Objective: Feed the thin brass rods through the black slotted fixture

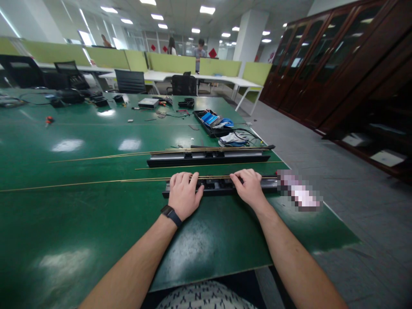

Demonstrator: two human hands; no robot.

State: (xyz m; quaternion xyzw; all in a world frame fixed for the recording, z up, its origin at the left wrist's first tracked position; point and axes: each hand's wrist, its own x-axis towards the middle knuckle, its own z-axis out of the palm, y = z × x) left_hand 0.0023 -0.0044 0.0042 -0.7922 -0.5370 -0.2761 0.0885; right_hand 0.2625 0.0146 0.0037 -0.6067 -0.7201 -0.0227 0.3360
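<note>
A black and silver rail [220, 185] lies crosswise on the green table in front of me. Thin brass-coloured rods [128, 180] run along its far side and stick out far to the left. My left hand [184, 192], with a dark watch on its wrist, lies over the rail's left end; its fingers curl over the far edge and the thumb is on the near side. Closed in a pinch, my right hand [248, 184] holds a thin rod at the right part of the rail. The fingertips partly hide the rods.
Beyond lies a second rail [209, 161] with more rods, and a single rod [154, 168] between the two. A black tray [212, 124] with blue items and gloves [234, 138] sit farther back. A blurred-out object [299, 191] is by the right table edge. People stand behind green partitions.
</note>
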